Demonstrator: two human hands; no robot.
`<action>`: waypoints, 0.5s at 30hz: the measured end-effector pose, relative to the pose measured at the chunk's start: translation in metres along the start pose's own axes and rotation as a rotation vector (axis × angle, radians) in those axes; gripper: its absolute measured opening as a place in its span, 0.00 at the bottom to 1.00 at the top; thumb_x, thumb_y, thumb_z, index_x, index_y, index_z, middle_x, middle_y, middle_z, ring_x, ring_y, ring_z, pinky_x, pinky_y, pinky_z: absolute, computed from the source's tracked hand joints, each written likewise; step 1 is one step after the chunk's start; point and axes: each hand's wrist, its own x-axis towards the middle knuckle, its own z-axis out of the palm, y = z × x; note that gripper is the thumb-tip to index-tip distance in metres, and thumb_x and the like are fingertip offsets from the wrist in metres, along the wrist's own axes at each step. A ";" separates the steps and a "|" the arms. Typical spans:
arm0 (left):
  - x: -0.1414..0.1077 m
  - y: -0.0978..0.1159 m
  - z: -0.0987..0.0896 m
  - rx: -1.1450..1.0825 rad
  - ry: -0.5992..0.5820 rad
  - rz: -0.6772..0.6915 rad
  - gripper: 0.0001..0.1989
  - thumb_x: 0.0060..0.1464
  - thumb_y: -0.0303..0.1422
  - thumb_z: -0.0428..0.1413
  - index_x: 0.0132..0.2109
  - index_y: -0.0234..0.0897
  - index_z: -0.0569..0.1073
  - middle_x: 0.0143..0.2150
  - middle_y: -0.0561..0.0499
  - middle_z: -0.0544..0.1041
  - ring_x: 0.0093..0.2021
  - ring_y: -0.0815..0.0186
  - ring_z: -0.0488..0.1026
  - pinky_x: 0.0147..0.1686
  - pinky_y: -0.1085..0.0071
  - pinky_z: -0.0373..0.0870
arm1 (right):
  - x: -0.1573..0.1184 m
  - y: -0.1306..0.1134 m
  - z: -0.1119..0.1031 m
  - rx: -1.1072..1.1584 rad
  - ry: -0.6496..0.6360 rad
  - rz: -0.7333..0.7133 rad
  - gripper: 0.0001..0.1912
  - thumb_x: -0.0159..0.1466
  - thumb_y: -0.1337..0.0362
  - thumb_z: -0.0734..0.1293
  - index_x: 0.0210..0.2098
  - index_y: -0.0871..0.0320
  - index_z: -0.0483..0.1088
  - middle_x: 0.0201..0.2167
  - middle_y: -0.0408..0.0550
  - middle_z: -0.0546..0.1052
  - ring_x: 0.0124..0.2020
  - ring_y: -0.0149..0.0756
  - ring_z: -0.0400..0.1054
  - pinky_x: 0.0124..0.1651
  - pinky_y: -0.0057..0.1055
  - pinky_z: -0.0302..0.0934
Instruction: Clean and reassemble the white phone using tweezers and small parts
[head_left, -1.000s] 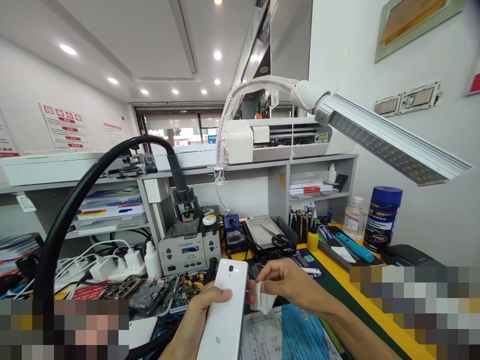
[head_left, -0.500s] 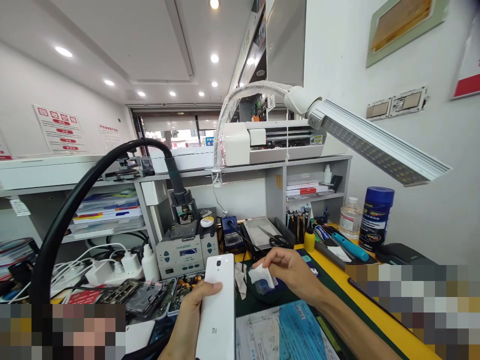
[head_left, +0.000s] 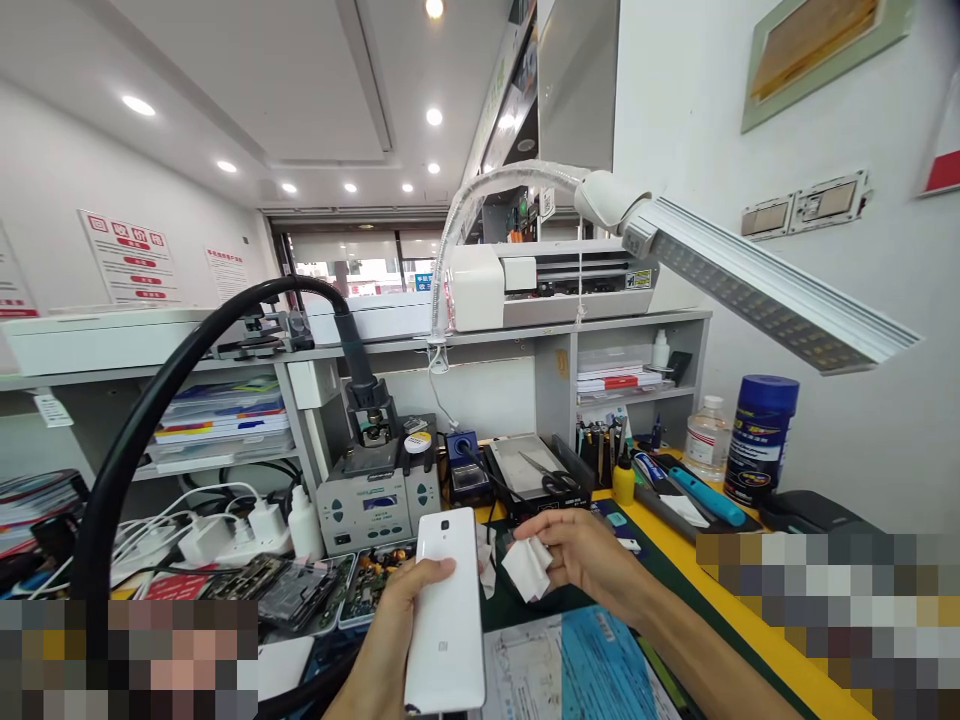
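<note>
A white smartphone (head_left: 446,640) is held upright with its back and camera facing me. My left hand (head_left: 397,610) grips it from the left side, thumb lying across the back below the camera. To the right of the phone, my right hand (head_left: 574,555) pinches a crumpled white tissue (head_left: 526,570) between thumb and fingers. The tissue is apart from the phone. Behind the phone, another white scrap of tissue (head_left: 487,570) lies on the dark green mat (head_left: 660,590). Below my right hand is a blue and white printed sheet (head_left: 585,665).
A grey hot-air station (head_left: 367,510) stands behind the phone, its black hose (head_left: 142,400) arching on the left. Scissors (head_left: 551,475) lie on a tray at the back. A yellow bottle (head_left: 622,482), a blue can (head_left: 759,440) and a clear bottle (head_left: 705,437) stand right. Circuit boards (head_left: 240,590) fill the left.
My right hand has lifted and turned the tissue, which bunches up more and no longer shows the blue item behind it. The phone has shifted slightly right and stays in my left hand.
</note>
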 end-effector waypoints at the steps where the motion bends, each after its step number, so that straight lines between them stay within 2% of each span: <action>1: 0.000 0.000 0.001 -0.002 0.002 0.016 0.12 0.44 0.33 0.64 0.36 0.28 0.78 0.23 0.45 0.79 0.19 0.65 0.72 0.18 0.74 0.65 | -0.001 -0.001 0.001 0.017 -0.014 0.010 0.14 0.58 0.60 0.64 0.38 0.63 0.74 0.33 0.54 0.79 0.30 0.41 0.76 0.33 0.41 0.72; 4: 0.002 -0.003 0.004 -0.013 0.013 0.067 0.12 0.43 0.32 0.64 0.37 0.29 0.77 0.27 0.44 0.80 0.23 0.64 0.74 0.22 0.73 0.68 | -0.003 -0.002 0.005 0.013 -0.017 0.003 0.15 0.60 0.57 0.67 0.40 0.63 0.73 0.34 0.54 0.80 0.32 0.42 0.75 0.34 0.41 0.72; 9: 0.006 -0.010 0.006 -0.003 0.052 0.113 0.12 0.47 0.34 0.63 0.38 0.31 0.76 0.28 0.45 0.80 0.26 0.63 0.75 0.26 0.71 0.69 | -0.006 0.003 0.014 -0.077 0.003 -0.065 0.20 0.56 0.62 0.73 0.46 0.59 0.70 0.36 0.48 0.80 0.33 0.37 0.74 0.33 0.31 0.67; 15: 0.011 -0.016 0.000 0.002 0.034 0.125 0.12 0.49 0.35 0.62 0.38 0.30 0.75 0.28 0.46 0.79 0.25 0.63 0.74 0.26 0.71 0.67 | -0.014 0.006 0.030 -0.099 -0.102 -0.045 0.15 0.57 0.56 0.74 0.37 0.62 0.75 0.32 0.48 0.79 0.32 0.34 0.71 0.34 0.28 0.64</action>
